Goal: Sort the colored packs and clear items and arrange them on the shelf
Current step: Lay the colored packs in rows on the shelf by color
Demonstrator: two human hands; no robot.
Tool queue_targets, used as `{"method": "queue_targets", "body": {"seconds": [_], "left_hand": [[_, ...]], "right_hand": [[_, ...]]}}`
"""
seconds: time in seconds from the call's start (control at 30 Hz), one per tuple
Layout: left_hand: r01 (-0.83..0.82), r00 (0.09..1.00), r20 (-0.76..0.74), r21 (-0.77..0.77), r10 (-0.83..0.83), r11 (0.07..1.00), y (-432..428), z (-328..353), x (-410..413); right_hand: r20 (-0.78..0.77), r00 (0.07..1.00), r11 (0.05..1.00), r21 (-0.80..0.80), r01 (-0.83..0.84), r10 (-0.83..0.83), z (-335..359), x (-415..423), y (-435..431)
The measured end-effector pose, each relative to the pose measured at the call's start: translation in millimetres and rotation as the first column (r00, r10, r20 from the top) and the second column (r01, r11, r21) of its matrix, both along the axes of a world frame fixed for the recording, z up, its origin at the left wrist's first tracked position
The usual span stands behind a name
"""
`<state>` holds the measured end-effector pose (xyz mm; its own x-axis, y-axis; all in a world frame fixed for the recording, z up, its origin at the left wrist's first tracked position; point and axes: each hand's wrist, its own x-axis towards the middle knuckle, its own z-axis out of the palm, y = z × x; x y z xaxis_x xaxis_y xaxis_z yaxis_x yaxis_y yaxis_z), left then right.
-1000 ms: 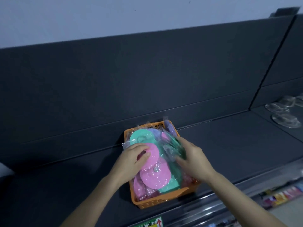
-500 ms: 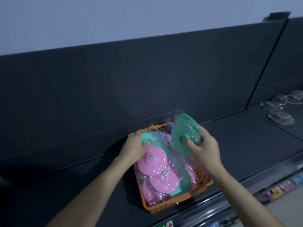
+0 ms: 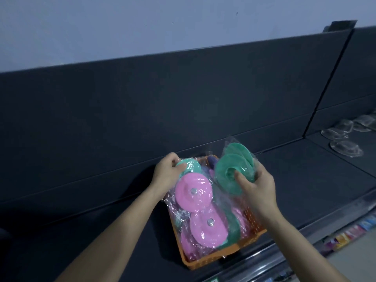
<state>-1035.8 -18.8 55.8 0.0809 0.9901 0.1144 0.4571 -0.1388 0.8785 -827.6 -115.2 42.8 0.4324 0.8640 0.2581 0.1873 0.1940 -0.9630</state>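
- A clear-wrapped pack of dark green round discs (image 3: 234,171) is held tilted just above the far right corner of the basket. The right hand (image 3: 256,188) pinches it, thumb pressed into the front disc's hollow centre and fingers curled behind, a grip that likely stops the slick wrap from slipping.
- The left hand (image 3: 165,175) curls round a wrapped mint-green disc pack (image 3: 189,165) at the basket's far left corner, apparently steadying the heap or claiming the next pick.
- Wrapped pink discs with metal centres (image 3: 193,192) overlap on top of the pile, unsorted.
- The orange perforated plastic basket (image 3: 205,261) sits on the dark shelf (image 3: 305,176), near its front edge, within easy reach.
- Clear dome-shaped items (image 3: 345,148) lie in the neighbouring bay to the right, beyond an upright divider, which suggests the colours belong apart from them.
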Motion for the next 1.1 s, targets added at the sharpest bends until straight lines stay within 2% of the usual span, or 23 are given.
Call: {"method": "queue_targets", "body": {"seconds": [0.17, 0.4, 0.57, 0.73, 0.9, 1.1], "left_hand": [[-0.202, 0.970, 0.134, -0.022, 0.203, 0.979, 6.7, 8.0, -3.9], [-0.311, 0.856, 0.403, -0.096, 0.323, 0.946, -0.8, 11.4, -31.9], [-0.353, 0.807, 0.479, -0.078, 0.345, 0.932, -12.8, 18.2, -62.7], [-0.384, 0.755, 0.529, -0.124, 0.388, 0.915, -37.2, 9.9, -109.3], [-0.417, 0.699, 0.519, -0.262, 0.491, 0.871, -63.6, -18.5, -163.6], [-0.392, 0.639, 0.517, -0.418, 0.569, 0.820, -90.9, -50.0, -207.4]], "right_hand": [[-0.049, 0.998, 0.998, 0.045, 0.049, -0.046, 8.9, -0.4, 4.1], [-0.112, 0.993, 0.994, 0.106, 0.033, -0.021, 29.5, -13.6, 8.5], [-0.133, 0.988, 0.991, 0.119, -0.067, 0.083, 37.1, -45.3, 11.6], [-0.142, 0.969, 0.976, 0.116, -0.186, 0.202, 32.5, -88.1, 11.0], [-0.097, 0.936, 0.941, 0.062, -0.332, 0.337, 17.2, -135.3, 6.2], [-0.016, 0.905, 0.904, -0.029, -0.426, 0.426, -7.3, -183.6, -1.6]]}}
